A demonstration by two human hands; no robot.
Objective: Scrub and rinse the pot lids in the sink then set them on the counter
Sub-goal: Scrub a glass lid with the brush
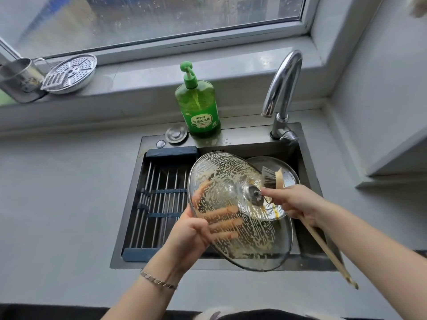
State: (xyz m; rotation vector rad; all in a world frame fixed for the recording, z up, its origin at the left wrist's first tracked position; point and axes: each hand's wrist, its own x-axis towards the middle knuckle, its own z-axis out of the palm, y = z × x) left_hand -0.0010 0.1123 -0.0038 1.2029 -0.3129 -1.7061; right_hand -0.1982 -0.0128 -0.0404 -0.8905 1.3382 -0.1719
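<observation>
A large glass pot lid [231,181], streaked with soap foam, is held tilted over the sink [307,158]. My left hand [191,234] grips its lower left rim, fingers showing through the glass from behind. My right hand [298,204] holds a long wooden-handled dish brush [272,177], its bristle head against the lid near the metal centre knob [253,195]. A second lid [288,169], metal-rimmed, lies in the basin behind the glass one, mostly hidden.
A green dish soap bottle [197,105] stands on the sink's back ledge, left of the chrome faucet [284,88]. A roll-up drying rack [159,199] covers the sink's left half. A metal steamer plate [71,73] and cup [18,77] sit on the windowsill. Grey counter [57,192] surrounds the sink.
</observation>
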